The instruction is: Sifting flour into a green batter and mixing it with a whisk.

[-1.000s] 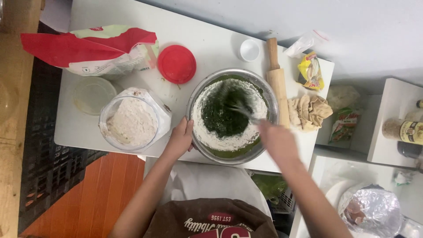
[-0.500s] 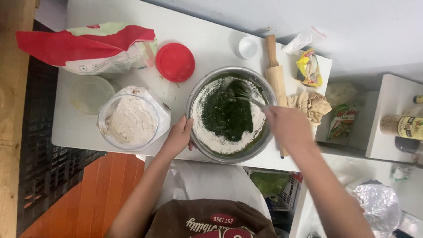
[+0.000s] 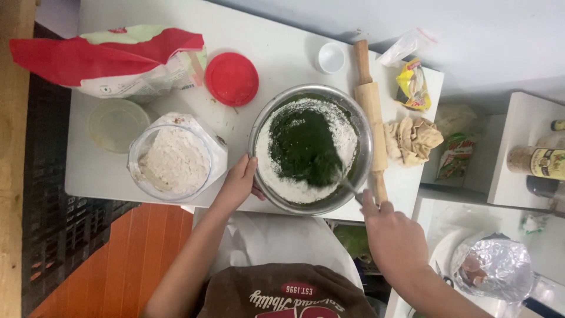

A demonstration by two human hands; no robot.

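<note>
Stirring is in hand at the steel mixing bowl [image 3: 311, 149], which sits near the front edge of the white surface [image 3: 282, 44], holding a dark green paste [image 3: 306, 146] ringed by white flour [image 3: 281, 181]. A thin metal utensil [image 3: 347, 184], spoon or whisk cannot be told, is dipped into the paste at its near right side and is gripped by the right hand [image 3: 393, 237], whose fingers are clenched around the handle just outside the rim. The bowl is steadied by the left hand [image 3: 238, 184], its fingers closed on the near left rim.

For a good mix, the dry flour at the edges is best drawn inward in small circles, with the rim held firmly so that nothing is tipped over the surface's front edge.

Just right of the bowl a wooden rolling pin [image 3: 369, 103] lies, touching or nearly touching it, with a crumpled cloth [image 3: 413, 138] beyond. To the left an open container of flour [image 3: 175, 159] stands, with a red lid [image 3: 232, 78] and a red and white flour bag [image 3: 112, 59] behind it.
</note>
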